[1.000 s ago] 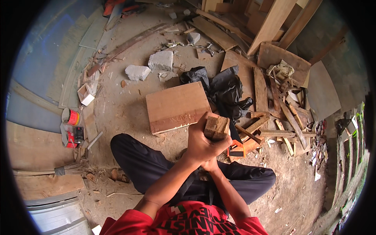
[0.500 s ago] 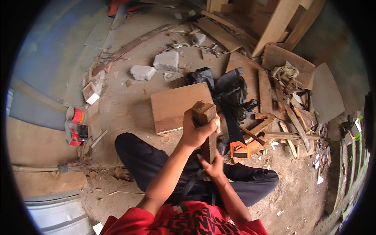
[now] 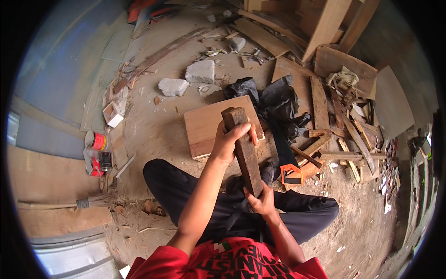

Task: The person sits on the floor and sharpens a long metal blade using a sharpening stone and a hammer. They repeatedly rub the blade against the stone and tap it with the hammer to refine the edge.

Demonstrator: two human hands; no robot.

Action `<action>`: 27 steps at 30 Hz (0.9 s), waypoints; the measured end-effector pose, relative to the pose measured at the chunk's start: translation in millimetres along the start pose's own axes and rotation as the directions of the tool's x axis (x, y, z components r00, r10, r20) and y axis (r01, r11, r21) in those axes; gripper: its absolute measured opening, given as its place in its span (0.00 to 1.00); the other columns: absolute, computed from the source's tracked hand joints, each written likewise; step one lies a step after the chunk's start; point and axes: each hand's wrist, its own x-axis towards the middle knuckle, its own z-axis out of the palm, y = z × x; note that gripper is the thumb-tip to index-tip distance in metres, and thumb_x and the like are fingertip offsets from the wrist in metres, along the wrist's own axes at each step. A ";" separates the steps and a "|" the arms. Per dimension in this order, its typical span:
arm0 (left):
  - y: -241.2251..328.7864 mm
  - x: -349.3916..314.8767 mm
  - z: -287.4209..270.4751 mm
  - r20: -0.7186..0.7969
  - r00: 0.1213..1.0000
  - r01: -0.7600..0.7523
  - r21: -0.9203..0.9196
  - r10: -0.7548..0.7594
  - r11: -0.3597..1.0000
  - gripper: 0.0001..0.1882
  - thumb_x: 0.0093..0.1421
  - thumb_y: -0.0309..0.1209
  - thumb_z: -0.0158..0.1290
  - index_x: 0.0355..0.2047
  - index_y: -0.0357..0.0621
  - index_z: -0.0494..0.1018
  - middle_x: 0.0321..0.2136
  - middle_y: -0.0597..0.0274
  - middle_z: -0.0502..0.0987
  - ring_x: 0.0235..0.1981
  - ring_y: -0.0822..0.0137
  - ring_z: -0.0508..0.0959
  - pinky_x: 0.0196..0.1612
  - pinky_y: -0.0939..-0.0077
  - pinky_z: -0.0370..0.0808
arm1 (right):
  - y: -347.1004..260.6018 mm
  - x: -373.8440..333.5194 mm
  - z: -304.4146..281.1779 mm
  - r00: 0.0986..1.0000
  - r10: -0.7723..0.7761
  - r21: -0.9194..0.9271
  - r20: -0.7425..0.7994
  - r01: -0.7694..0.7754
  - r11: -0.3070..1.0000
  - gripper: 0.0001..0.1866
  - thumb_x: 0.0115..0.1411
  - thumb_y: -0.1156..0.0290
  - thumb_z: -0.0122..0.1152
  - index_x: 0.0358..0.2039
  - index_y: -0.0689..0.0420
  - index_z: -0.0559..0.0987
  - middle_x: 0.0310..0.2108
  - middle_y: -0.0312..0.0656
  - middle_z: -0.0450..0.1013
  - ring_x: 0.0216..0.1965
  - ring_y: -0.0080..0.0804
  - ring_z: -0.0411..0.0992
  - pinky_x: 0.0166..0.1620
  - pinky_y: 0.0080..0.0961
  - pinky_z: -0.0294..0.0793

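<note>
Both hands grip a dark, rough wooden block (image 3: 247,160), a short squared length of timber that slants away from me over my lap. My left hand (image 3: 231,142) wraps round it close to the far end, thumb across the top face. Round the near end closes my right hand (image 3: 263,201), its thumb along the side. Beyond the block lies a wooden box (image 3: 204,124) with a flat brown top; the far end of the timber overlaps it in view. A handsaw with an orange handle (image 3: 291,175) rests right of my feet, its dark blade pointing away.
Black plastic bags (image 3: 278,98) lie behind the saw. Scrap planks (image 3: 353,139) are piled to the right. Two pale stone chunks (image 3: 200,71) sit beyond the box. Paint cans (image 3: 96,140) stand at the left, near a broom (image 3: 95,201). Tall boards (image 3: 327,30) lean at the back right.
The block has tipped from nearly end-on to me, so more of its long face shows. Both hands keep their grip on it. The whole view has shifted slightly.
</note>
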 end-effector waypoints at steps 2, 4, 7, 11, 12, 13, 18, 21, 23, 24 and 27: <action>-14.0 0.8 4.6 -0.062 0.998 0.007 0.150 0.002 0.989 0.28 0.56 0.38 0.66 0.50 0.40 0.65 0.36 0.57 0.76 0.33 0.63 0.80 0.37 0.65 0.81 | 5.7 -3.0 6.8 0.998 0.035 0.060 -0.055 -0.032 0.998 0.15 0.54 0.66 0.69 0.35 0.64 0.78 0.21 0.44 0.76 0.23 0.22 0.73 0.30 0.29 0.74; -44.2 -8.5 -1.0 -0.158 0.986 0.006 0.325 0.048 0.946 0.29 0.53 0.41 0.70 0.46 0.39 0.68 0.35 0.63 0.76 0.31 0.72 0.77 0.37 0.77 0.76 | 3.0 2.2 14.6 0.986 0.134 0.051 -0.096 -0.129 0.990 0.16 0.55 0.64 0.68 0.35 0.65 0.78 0.19 0.43 0.75 0.22 0.22 0.73 0.28 0.29 0.73; -81.1 -20.0 -1.3 -0.308 0.951 0.107 0.431 0.034 0.896 0.26 0.56 0.42 0.67 0.44 0.37 0.69 0.29 0.63 0.77 0.28 0.72 0.77 0.34 0.73 0.76 | 9.0 6.0 19.6 0.978 0.162 -0.023 -0.133 -0.166 0.986 0.19 0.55 0.63 0.68 0.37 0.66 0.76 0.20 0.46 0.76 0.23 0.27 0.76 0.29 0.31 0.74; -95.2 -28.1 13.2 -0.252 0.941 0.035 0.735 0.225 0.677 0.25 0.58 0.41 0.65 0.44 0.35 0.68 0.31 0.51 0.81 0.31 0.61 0.81 0.35 0.66 0.77 | 48.3 6.0 21.0 0.993 0.101 0.002 -0.057 -0.101 0.995 0.26 0.55 0.61 0.69 0.46 0.68 0.72 0.26 0.52 0.78 0.28 0.38 0.80 0.32 0.35 0.75; -95.0 -31.8 16.7 -0.214 0.955 0.019 0.732 0.203 0.681 0.27 0.58 0.43 0.65 0.46 0.34 0.68 0.32 0.55 0.77 0.32 0.64 0.78 0.37 0.68 0.76 | 51.9 6.1 20.1 0.997 0.074 0.004 -0.031 -0.073 0.997 0.29 0.55 0.60 0.70 0.48 0.68 0.70 0.28 0.53 0.79 0.30 0.41 0.80 0.33 0.36 0.76; -94.9 -32.7 19.5 -0.161 0.962 -0.015 0.773 0.219 0.635 0.27 0.58 0.42 0.65 0.46 0.34 0.68 0.33 0.53 0.77 0.33 0.62 0.79 0.37 0.66 0.76 | 55.7 10.1 15.5 0.997 0.063 -0.123 0.054 -0.056 0.991 0.36 0.55 0.59 0.71 0.55 0.68 0.65 0.41 0.59 0.77 0.44 0.48 0.78 0.44 0.40 0.76; -89.0 -28.3 24.7 0.082 0.951 -0.215 0.867 0.297 0.449 0.24 0.57 0.40 0.65 0.43 0.37 0.67 0.29 0.45 0.79 0.31 0.45 0.82 0.30 0.58 0.78 | 56.8 22.7 -14.0 0.992 -0.093 -0.023 0.084 0.095 0.995 0.43 0.55 0.61 0.72 0.64 0.66 0.60 0.56 0.57 0.67 0.60 0.48 0.67 0.60 0.40 0.68; -88.6 -24.2 7.4 0.168 0.951 -0.258 0.895 0.260 0.364 0.24 0.57 0.41 0.64 0.44 0.37 0.69 0.31 0.43 0.79 0.31 0.43 0.82 0.30 0.57 0.78 | 38.8 40.2 -41.8 0.980 -0.121 0.292 -0.156 0.162 0.943 0.41 0.57 0.62 0.71 0.65 0.61 0.59 0.56 0.51 0.68 0.59 0.38 0.66 0.59 0.36 0.68; -82.8 -19.4 -1.6 0.229 0.963 -0.263 0.910 0.140 0.321 0.27 0.56 0.43 0.64 0.46 0.35 0.69 0.34 0.41 0.79 0.33 0.40 0.81 0.34 0.54 0.78 | -6.3 53.6 -63.0 0.942 -0.173 0.441 -0.287 0.290 0.850 0.41 0.59 0.60 0.70 0.66 0.59 0.59 0.57 0.49 0.67 0.60 0.37 0.65 0.60 0.34 0.67; -75.2 -17.4 -2.9 0.265 0.963 -0.270 0.919 0.056 0.289 0.28 0.56 0.43 0.64 0.47 0.35 0.69 0.35 0.40 0.80 0.34 0.40 0.81 0.36 0.53 0.78 | -30.9 61.4 -71.6 0.918 -0.228 0.462 -0.325 0.364 0.808 0.41 0.59 0.59 0.69 0.66 0.59 0.59 0.59 0.50 0.66 0.60 0.37 0.64 0.60 0.34 0.66; -58.8 -10.6 0.6 0.276 0.913 -0.190 0.940 -0.302 0.283 0.30 0.52 0.43 0.66 0.50 0.41 0.69 0.38 0.39 0.79 0.40 0.41 0.81 0.40 0.53 0.78 | -64.0 89.4 -84.2 0.920 -0.228 0.479 -0.319 0.364 0.798 0.37 0.59 0.60 0.69 0.63 0.62 0.63 0.53 0.50 0.73 0.54 0.35 0.71 0.57 0.29 0.70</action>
